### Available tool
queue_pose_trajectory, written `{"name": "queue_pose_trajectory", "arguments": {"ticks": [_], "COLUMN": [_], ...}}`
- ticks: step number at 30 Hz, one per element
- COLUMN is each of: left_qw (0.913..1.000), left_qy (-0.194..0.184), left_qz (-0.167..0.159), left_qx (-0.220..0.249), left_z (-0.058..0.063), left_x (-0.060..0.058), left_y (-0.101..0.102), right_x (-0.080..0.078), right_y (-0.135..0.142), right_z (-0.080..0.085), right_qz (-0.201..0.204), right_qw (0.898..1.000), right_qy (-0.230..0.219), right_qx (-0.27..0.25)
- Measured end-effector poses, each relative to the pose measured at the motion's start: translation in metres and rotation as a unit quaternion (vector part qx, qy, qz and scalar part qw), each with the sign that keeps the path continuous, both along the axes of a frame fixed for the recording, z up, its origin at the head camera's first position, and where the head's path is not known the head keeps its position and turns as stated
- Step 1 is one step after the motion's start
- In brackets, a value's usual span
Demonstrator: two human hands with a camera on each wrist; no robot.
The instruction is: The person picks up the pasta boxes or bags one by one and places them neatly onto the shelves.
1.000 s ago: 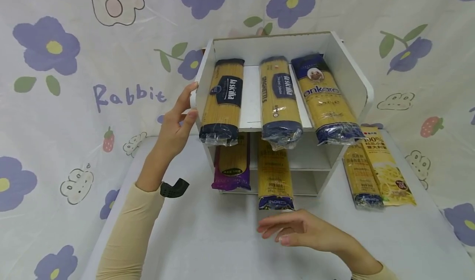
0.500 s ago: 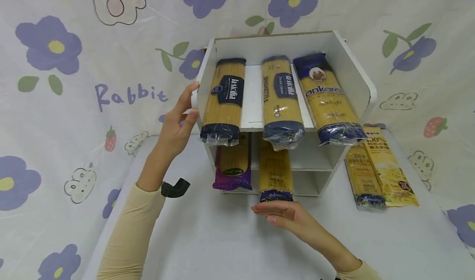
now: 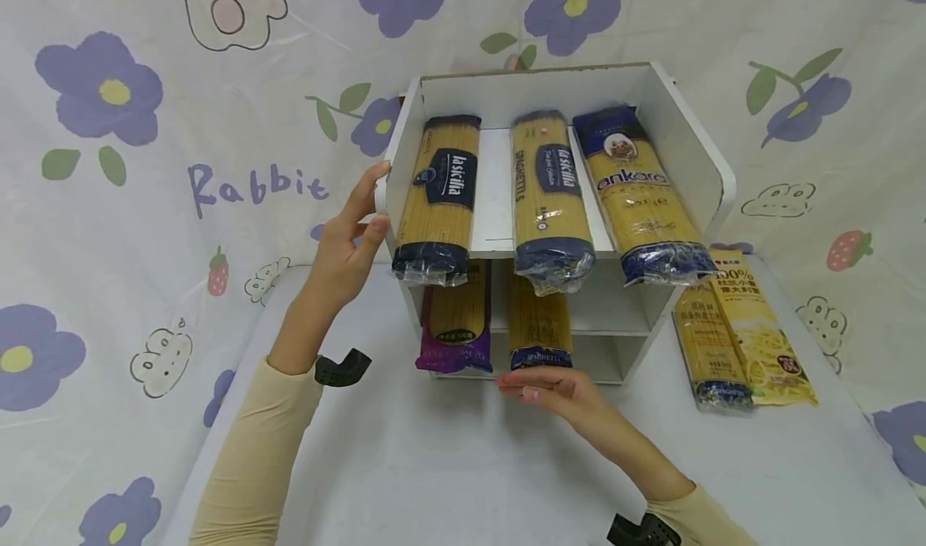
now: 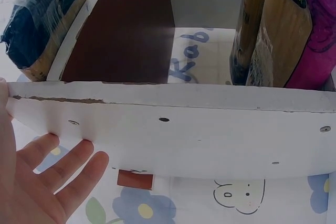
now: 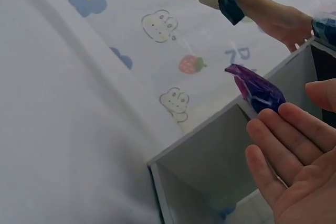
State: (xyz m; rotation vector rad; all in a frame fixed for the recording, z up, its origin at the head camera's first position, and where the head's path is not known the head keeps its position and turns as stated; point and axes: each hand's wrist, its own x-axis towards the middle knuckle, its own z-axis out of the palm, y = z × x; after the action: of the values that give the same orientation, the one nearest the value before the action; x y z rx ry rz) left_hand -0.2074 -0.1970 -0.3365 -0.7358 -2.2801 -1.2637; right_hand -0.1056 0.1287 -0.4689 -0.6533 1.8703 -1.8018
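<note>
The right hand (image 3: 560, 397) is resting its fingertips against the front end of a spaghetti packet (image 3: 540, 321), with its fingers extended side by side and its thumb standing apart, so its grip is staying loose and is clasping nothing. That packet is lying lengthwise on the level just under the top of a white shelf (image 3: 493, 200), and its dark blue lettered end is jutting past the front edge of the board. The left hand (image 3: 343, 248) is holding the front edge of the shelf's left side panel; its thumb and index finger are showing at that edge, while in the left wrist view three fingertips (image 4: 98, 158) are pressing on the panel's outer face. A purple-ended packet (image 3: 456, 353) is lying on the same level just left of the spaghetti packet, with a narrow gap running between them. On the top level, a left la sicilia packet (image 3: 437, 208), a middle la sicilia packet (image 3: 553, 208) and a slanting ankara packet (image 3: 640, 200) are all hanging their ends over the front. The shelf is standing on a white desk (image 3: 405, 465), where a narrow packet (image 3: 712, 345) and a wider yellow packet (image 3: 767, 345) are lying side by side at the right. Behind everything, a flowered curtain (image 3: 253, 112) is hanging.
</note>
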Motion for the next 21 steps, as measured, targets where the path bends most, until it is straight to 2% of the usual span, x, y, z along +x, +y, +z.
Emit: {"name": "queue_pose_trajectory", "arguments": {"ticks": [8, 11, 13, 16, 19, 21], "left_qw": [1.0, 1.0, 1.0, 1.0, 1.0, 1.0], "left_qy": [0.0, 0.0, 0.0, 0.0, 0.003, 0.004], "left_qz": [0.004, 0.006, 0.007, 0.006, 0.003, 0.002], "left_qx": [-0.005, -0.006, -0.006, -0.006, -0.003, -0.002], "left_z": [0.0, -0.001, -0.001, -0.001, -0.002, -0.002], "left_x": [0.001, 0.001, 0.0, 0.0, 0.0, -0.001], "left_y": [0.0, 0.0, 0.0, 0.0, 0.0, 0.0], "right_x": [-0.008, -0.008, -0.007, -0.008, -0.013, -0.016], "right_y": [0.003, 0.008, 0.017, 0.039, 0.068, 0.091], "right_z": [-0.002, 0.002, 0.006, 0.011, 0.011, 0.01], "right_qz": [0.007, 0.027, 0.058, 0.133, 0.216, 0.254], "right_qw": [1.0, 0.999, 0.998, 0.991, 0.974, 0.962], "right_qy": [0.008, 0.016, 0.019, 0.024, 0.03, 0.035], "right_qx": [-0.012, -0.01, -0.007, -0.018, -0.058, -0.094]}}
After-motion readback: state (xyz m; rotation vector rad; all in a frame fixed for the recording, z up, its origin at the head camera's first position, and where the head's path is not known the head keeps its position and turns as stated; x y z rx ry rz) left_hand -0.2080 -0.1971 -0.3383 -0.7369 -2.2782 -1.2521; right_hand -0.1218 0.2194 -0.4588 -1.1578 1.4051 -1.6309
